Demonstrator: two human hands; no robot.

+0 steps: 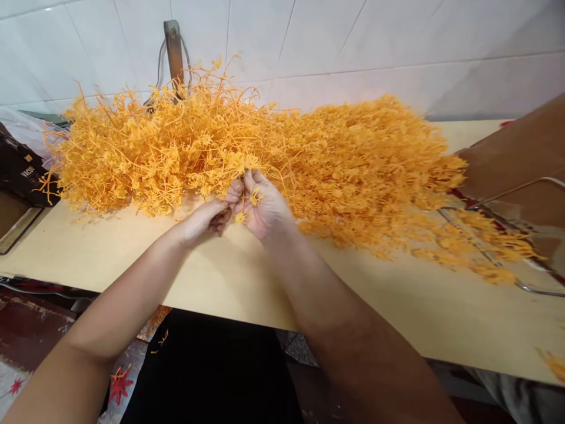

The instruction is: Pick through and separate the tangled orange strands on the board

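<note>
My left hand (210,217) and my right hand (270,207) meet at the front edge of a large heap of orange artificial flower pieces (194,141). The pieces are star-shaped with thin stems. Both hands have their fingers closed in a pinch, nearly touching. Between them hang small orange flower pieces, one low flower head (241,218) and another (255,197) against my right palm. My right fingers grip these pieces. What lies inside my left fingers is partly hidden.
The pale table (247,282) runs left to right under the heap. A metal bar with wire (174,53) stands behind it against the tiled wall. At left is a black box (22,168); at right, a brown bag (521,159) and metal rod (542,291). A red star piece (120,386) lies below.
</note>
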